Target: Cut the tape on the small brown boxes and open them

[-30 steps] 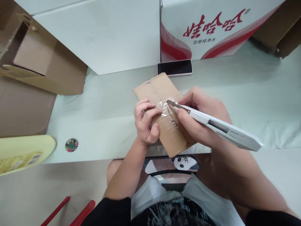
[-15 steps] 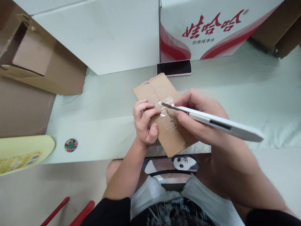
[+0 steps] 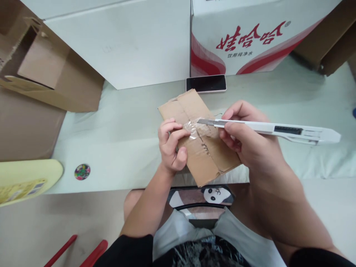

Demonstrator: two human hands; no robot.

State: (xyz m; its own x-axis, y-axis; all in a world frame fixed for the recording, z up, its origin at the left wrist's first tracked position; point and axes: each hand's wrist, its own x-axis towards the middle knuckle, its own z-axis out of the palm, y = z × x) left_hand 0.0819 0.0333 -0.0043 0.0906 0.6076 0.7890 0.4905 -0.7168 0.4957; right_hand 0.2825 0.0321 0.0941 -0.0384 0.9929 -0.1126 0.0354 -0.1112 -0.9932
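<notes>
A small brown cardboard box point(image 3: 201, 152) lies aslant at the near edge of the table, with clear tape point(image 3: 191, 130) across its middle seam. My left hand point(image 3: 171, 146) grips the box's left side, fingers bent over the top near the tape. In my right hand point(image 3: 250, 137) is a white utility knife point(image 3: 267, 128), pinched between thumb and fingers near its front end. The bare blade points left, its tip over the tape; whether it touches I cannot tell. The knife's rear end sticks out to the right.
Behind the box lies a phone point(image 3: 206, 83) against a white and red carton point(image 3: 236, 37). A large white box point(image 3: 125, 48) stands beside it. Brown cartons point(image 3: 75, 81) rise at the left, above a yellow container point(image 3: 27, 180) and a round colourful disc point(image 3: 82, 172).
My right hand has shifted right and the knife has swung to a nearly level line, its tip slightly further right. My left hand keeps its hold on the box.
</notes>
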